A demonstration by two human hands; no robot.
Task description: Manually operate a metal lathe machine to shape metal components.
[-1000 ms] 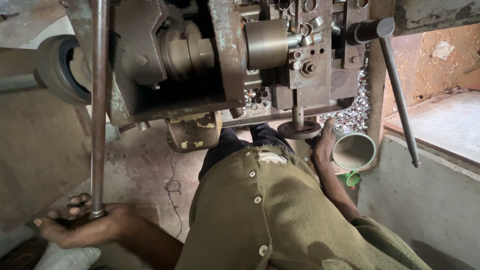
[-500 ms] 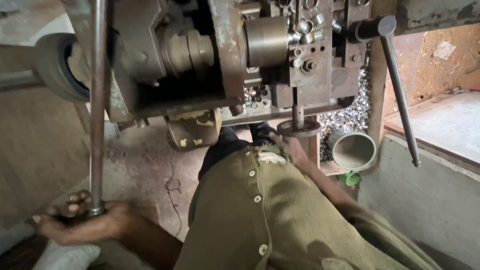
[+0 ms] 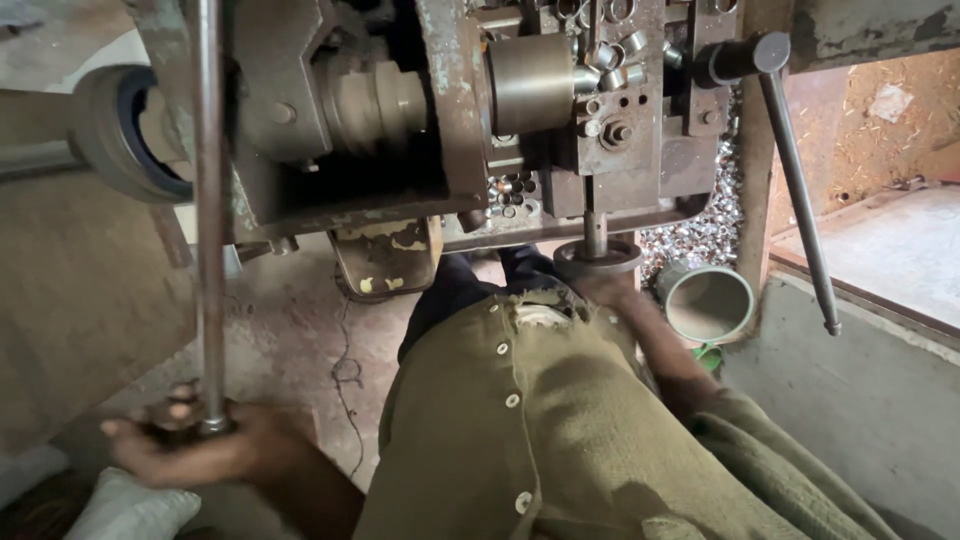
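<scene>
A cracked, stained concrete floor [image 3: 300,340] lies below, dusty and grey-brown. To the right a low concrete wall [image 3: 850,400] edges a raised ledge [image 3: 900,250], with a reddish, rough wall [image 3: 870,130] behind it in warm daylight. A pale sack [image 3: 130,510] lies at lower left.

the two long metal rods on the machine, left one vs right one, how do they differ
The left rod stands about upright; the right rod slants down to the right. The left hand grips the left rod's lower end; no hand touches the right rod, whose lower end hangs free. The right rod springs from a dark cylindrical hub; the left rod's top runs out of view. Both are plain, slim, grey metal bars.
</scene>
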